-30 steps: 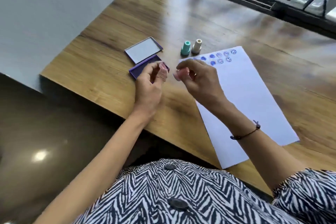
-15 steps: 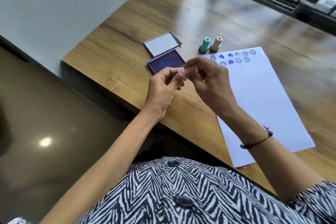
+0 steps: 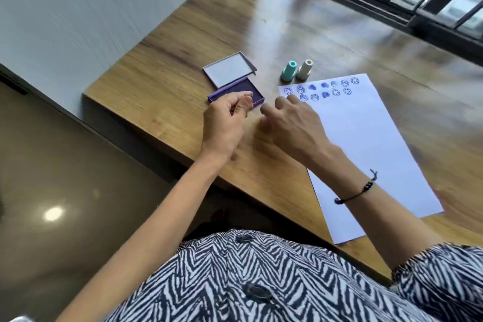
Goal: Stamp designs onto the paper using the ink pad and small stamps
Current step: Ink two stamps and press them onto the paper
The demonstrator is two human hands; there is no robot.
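Note:
A white paper (image 3: 366, 138) lies on the wooden table (image 3: 287, 21), with two rows of blue stamped faces and blobs (image 3: 324, 89) along its top edge. The open purple ink pad (image 3: 235, 89) sits left of the paper, and its lid (image 3: 228, 72) lies just behind it. A teal stamp (image 3: 288, 70) and a cream stamp (image 3: 304, 69) stand upright above the paper's top left corner. My left hand (image 3: 227, 120) hovers at the pad's near edge with thumb and fingers curled together. My right hand (image 3: 292, 123) is beside it over the paper's corner, its fingertips blurred. What either hand holds is not visible.
The table's near edge (image 3: 162, 133) runs diagonally below the ink pad, with dark floor beyond it. A dark window frame (image 3: 392, 0) borders the table's far side. A grey wall stands to the left.
The hands, joined at the fingertips around a small pinkish piece half a second ago, have pulled apart. The left hand is now at the ink pad and the right by the paper's corner.

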